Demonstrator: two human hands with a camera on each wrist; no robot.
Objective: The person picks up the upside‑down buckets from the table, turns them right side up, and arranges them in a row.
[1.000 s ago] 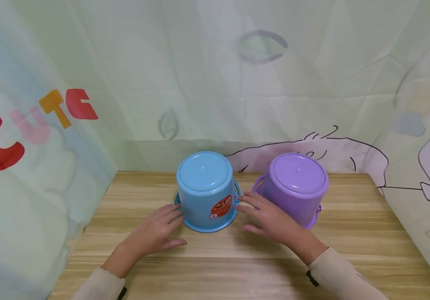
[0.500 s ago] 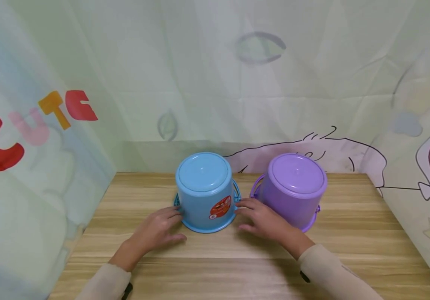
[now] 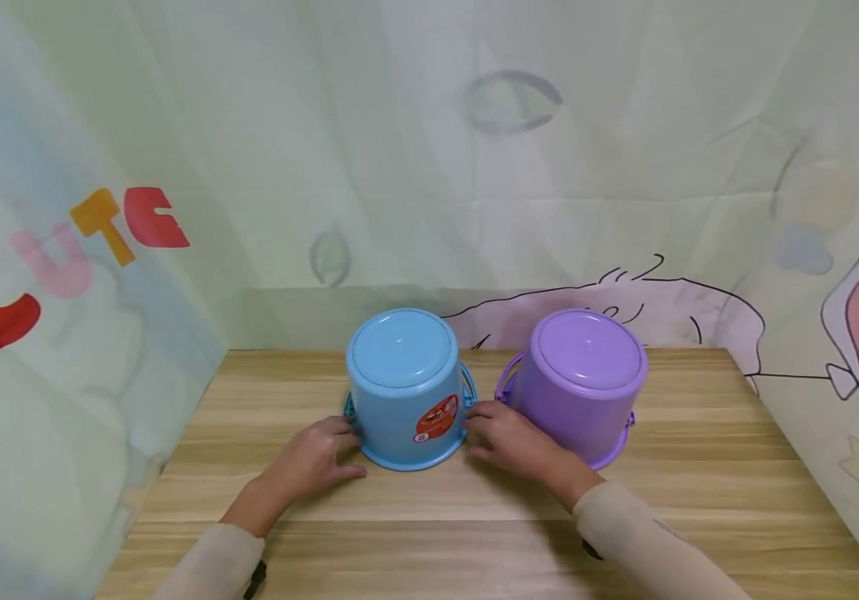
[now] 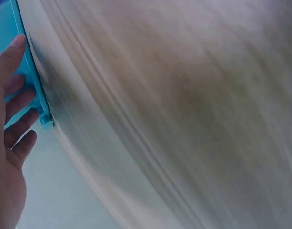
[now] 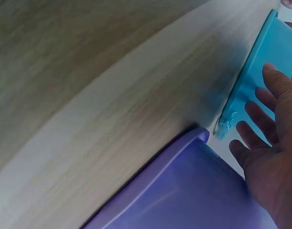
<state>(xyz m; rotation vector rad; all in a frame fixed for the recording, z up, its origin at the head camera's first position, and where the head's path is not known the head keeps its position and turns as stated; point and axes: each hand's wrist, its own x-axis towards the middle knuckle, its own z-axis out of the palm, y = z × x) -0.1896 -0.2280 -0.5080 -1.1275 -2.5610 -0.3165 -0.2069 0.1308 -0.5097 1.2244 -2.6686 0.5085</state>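
A light blue bucket [image 3: 402, 350] with a red label [image 3: 436, 419] stands upside down on the wooden table. My left hand [image 3: 312, 460] is at its left side, fingers loosely bent; in the left wrist view they lie by the bucket's rim [image 4: 35, 78], though contact is hard to tell. On the bucket's other side, my right hand [image 3: 511, 439] reaches in between the blue bucket and an upturned purple bucket [image 3: 588, 350]. The right wrist view has its fingers [image 5: 261, 121] spread beside the blue wall [image 5: 267, 57]. Neither hand grips the bucket.
The purple bucket's wall [image 5: 184, 191] is close below my right hand in the right wrist view. Each bucket has a handle, blue [image 3: 470, 387] and purple [image 3: 504, 379]. Behind the wooden table [image 3: 429, 550] hangs a printed cloth [image 3: 414, 150].
My right hand has moved left and slightly down, nearer the blue bucket's side. The left hand has shifted only slightly. Both buckets stay upturned, and the whole view has shifted a little.
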